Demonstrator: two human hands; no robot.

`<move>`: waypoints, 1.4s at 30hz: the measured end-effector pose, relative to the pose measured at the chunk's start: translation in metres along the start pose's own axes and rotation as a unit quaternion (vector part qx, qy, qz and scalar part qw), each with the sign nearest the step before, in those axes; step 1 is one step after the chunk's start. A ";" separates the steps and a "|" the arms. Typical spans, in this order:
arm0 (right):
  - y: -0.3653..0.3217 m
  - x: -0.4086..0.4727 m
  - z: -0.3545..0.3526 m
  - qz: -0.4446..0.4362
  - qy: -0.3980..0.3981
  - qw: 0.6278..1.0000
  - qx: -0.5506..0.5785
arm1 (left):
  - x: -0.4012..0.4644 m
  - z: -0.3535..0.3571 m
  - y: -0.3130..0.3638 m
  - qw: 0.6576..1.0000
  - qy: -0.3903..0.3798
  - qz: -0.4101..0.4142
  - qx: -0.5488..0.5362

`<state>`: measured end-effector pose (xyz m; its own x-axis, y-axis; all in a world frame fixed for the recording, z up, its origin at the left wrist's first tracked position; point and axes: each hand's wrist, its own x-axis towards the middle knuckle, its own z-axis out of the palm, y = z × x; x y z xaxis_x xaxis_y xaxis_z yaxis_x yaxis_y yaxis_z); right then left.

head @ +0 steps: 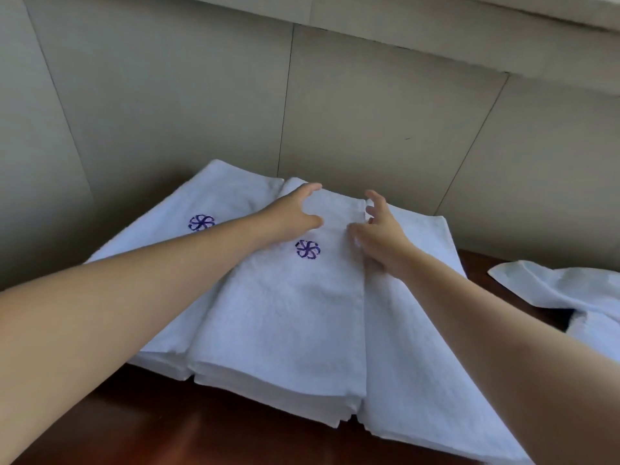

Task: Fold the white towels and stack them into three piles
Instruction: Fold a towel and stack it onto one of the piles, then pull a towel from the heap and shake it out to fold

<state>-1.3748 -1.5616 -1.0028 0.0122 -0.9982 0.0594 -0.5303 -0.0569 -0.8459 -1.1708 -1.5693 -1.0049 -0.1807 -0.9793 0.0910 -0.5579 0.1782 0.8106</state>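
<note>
Three piles of folded white terry towels lie side by side on a dark reddish-brown wooden table (141, 427), pushed up near a wall of large grey-beige panels (201, 95). The left pile (161, 236) has a purple pinwheel-shaped emblem (201, 222) on its top towel; the middle pile (285, 317) carries a matching purple emblem (307, 249) and partly overlaps the left one along its edge; the right pile (412, 347) shows no mark on its visible face and lies touching the middle pile, their long edges meeting in a straight seam. Both bare forearms reach in from the near corners. The left hand (295, 213) rests over the far left part of the middle pile, its fingers (310, 187) straight and loosely spread, the thumb pointing toward the emblem, holding nothing. The right hand (379, 229) sits at the seam between the middle and right piles, fingers (374, 198) fairly wide and relaxed; its thumb seems to press on the edge of the middle pile, though the blur there makes the contact hard to confirm. Farther right, well apart from the piles, a crumpled white towel (563, 290) lies unfolded on the table, reaching the picture's edge.
</note>
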 end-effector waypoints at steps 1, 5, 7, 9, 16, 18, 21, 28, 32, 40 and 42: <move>-0.003 -0.004 0.000 -0.010 -0.005 1.000 -0.021 | -0.004 -0.002 0.003 1.000 -0.008 -0.002 0.025; -0.019 -0.024 0.004 -0.087 -0.043 0.987 -0.126 | -0.019 -0.008 0.013 0.989 -0.014 0.037 0.145; -0.024 -0.032 0.010 -0.120 -0.058 0.972 -0.192 | -0.024 -0.006 0.014 0.976 -0.008 0.046 0.214; -0.018 -0.042 0.022 -0.129 -0.071 0.954 -0.262 | -0.033 0.004 0.005 0.959 -0.007 0.029 0.280; 0.018 -0.054 0.045 -0.165 -0.002 0.929 -0.332 | -0.043 0.026 -0.022 0.934 0.024 0.025 0.356; 0.020 -0.051 0.045 -0.163 -0.012 0.925 -0.342 | -0.044 0.026 -0.023 0.933 0.021 0.023 0.358; 0.019 -0.055 0.045 -0.148 -0.033 0.925 -0.349 | -0.048 0.026 -0.021 0.931 0.011 0.016 0.365; 0.016 -0.125 0.032 -0.085 -0.084 0.934 -0.336 | -0.117 0.026 -0.010 0.932 -0.026 -0.004 0.362; 0.009 -0.189 0.027 -0.089 -0.095 0.930 -0.343 | -0.177 0.041 0.018 0.929 -0.068 -0.014 0.363; -0.025 -0.274 -0.045 -0.091 -0.110 0.930 -0.340 | -0.245 0.049 0.126 0.948 -0.072 0.024 0.310; -0.030 -0.287 -0.074 -0.084 -0.093 0.928 -0.352 | -0.254 0.053 0.154 0.947 -0.066 0.047 0.310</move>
<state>-1.4251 -1.2719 -0.9556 0.2559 -0.9666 0.0103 -0.9292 -0.2489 -0.2732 -1.2540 -1.2881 -0.9341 -0.3288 -0.9436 0.0398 -0.8961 0.3250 0.3024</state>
